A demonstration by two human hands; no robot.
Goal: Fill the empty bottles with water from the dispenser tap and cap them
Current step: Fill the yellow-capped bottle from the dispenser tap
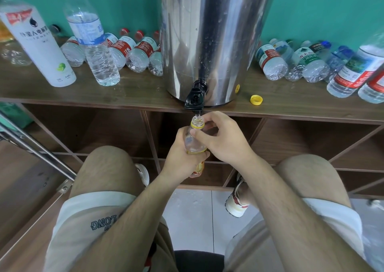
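A small clear bottle [195, 142] with a yellow neck ring and a yellow label stands upright, its open mouth right under the black tap [195, 98] of the steel dispenser [209, 39]. My left hand [182, 157] grips the bottle's body from the left. My right hand [224, 138] holds the upper part near the neck, thumb across the front. A loose yellow cap [256, 100] lies on the wooden shelf top [124, 93] to the right of the dispenser.
Several capped bottles lie on their sides left [133, 51] and right [291, 62] of the dispenser. A white bottle [39, 45] and a clear tall bottle [89, 37] stand at the left. Open wooden cubbies sit below the shelf; my knees flank the hands.
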